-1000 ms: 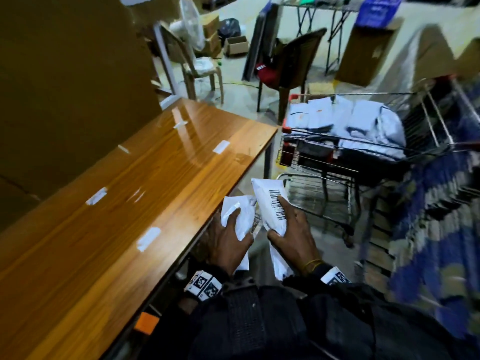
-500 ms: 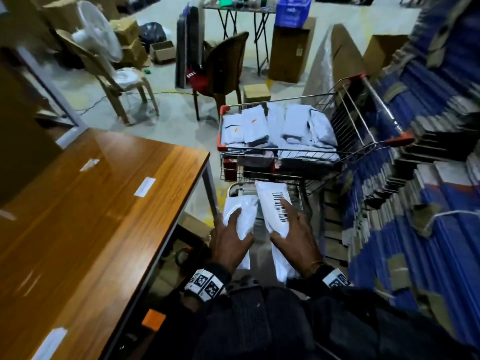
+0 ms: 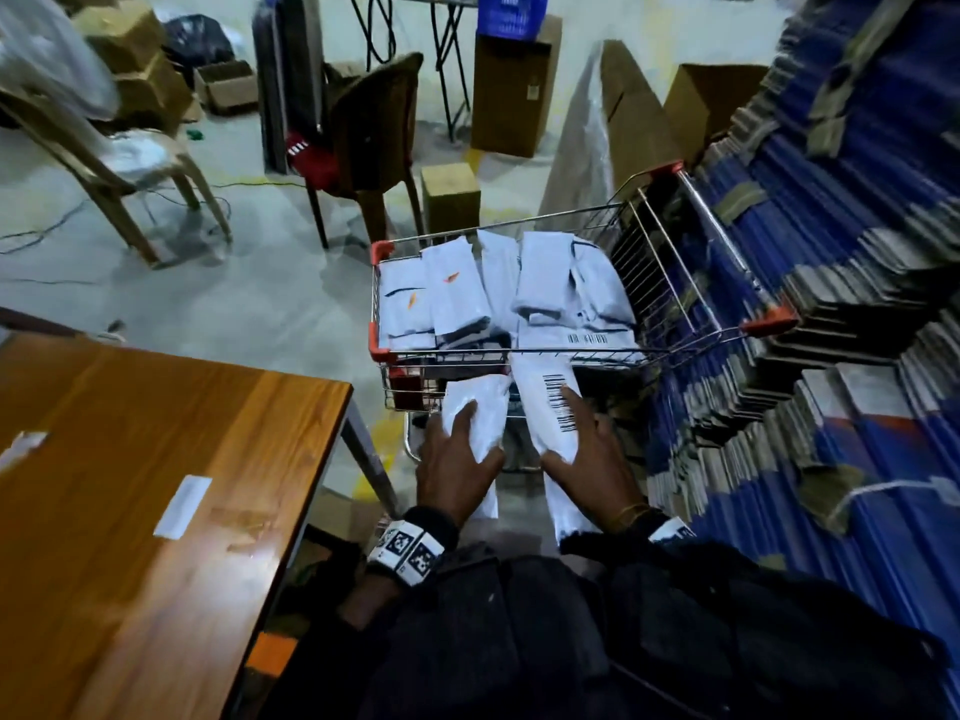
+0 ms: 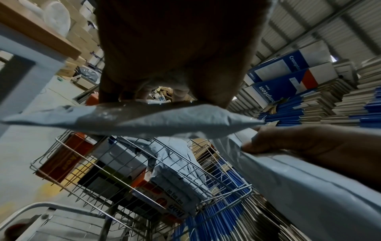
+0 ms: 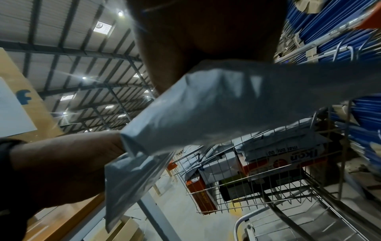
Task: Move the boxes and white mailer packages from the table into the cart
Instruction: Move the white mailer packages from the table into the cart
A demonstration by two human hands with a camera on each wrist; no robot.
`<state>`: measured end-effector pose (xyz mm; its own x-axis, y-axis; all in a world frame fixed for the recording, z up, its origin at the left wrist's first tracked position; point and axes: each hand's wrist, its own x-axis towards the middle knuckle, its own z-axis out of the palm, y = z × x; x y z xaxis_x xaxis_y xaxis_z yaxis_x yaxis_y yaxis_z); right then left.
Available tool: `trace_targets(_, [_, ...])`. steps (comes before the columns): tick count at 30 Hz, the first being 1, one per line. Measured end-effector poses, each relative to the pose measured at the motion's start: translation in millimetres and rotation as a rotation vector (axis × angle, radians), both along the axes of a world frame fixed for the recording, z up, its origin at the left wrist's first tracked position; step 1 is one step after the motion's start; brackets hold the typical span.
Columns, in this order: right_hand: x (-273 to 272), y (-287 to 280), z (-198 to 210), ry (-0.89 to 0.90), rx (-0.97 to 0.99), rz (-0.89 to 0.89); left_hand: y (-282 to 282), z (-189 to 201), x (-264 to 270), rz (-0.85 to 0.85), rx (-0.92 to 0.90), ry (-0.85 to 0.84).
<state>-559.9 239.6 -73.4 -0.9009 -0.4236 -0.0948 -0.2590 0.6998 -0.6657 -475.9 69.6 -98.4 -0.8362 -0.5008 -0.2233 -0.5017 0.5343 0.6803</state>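
My left hand (image 3: 457,462) grips a plain white mailer (image 3: 478,415), fingers (image 3: 460,415) curled over its top. My right hand (image 3: 597,459) holds a barcoded mailer (image 3: 548,402) the same way, thumb pinched against its left edge. Both packages hang side by side just near of the wire cart (image 3: 670,283), at its near rim. More mailers (image 3: 545,288) lie piled inside it, over boxes (image 4: 62,156). The wooden surface (image 3: 130,459) sits to my left.
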Motion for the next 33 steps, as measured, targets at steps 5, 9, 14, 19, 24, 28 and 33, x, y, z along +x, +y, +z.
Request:
trace_targets(5, [-36.7, -9.0, -1.8, -0.011, 0.037, -0.027, -16.3, -4.0, -34.7, -0.015, 0.002, -0.018])
trace_targets(9, [-65.8, -14.1, -9.5, -0.01, 0.019, -0.065, -23.4, -4.5, -64.3, -0.012, 0.0, -0.044])
trace_targets(14, [-117.8, -16.5, -26.4, -0.026, -0.051, -0.084, -26.4, -8.8, -110.2, -0.035, -0.021, -0.032])
trace_targets(19, [-194.0, -17.3, -36.5, -0.026, -0.067, -0.122, -26.5, -9.4, -181.8, -0.056, -0.047, -0.018])
trace_targets(24, [-289.6, -18.2, -50.5, -0.037, -0.064, -0.122, -21.0, -10.7, -278.7, -0.1, -0.115, -0.072])
trace_targets(28, [-357.0, -24.1, -54.6, -0.081, 0.023, -0.12, -8.9, -11.7, -355.7, -0.132, -0.142, -0.197])
trace_targets(33, [-437.2, -40.4, -68.7, -0.058, 0.095, -0.09, -6.5, -19.5, -433.1, -0.035, -0.172, -0.202])
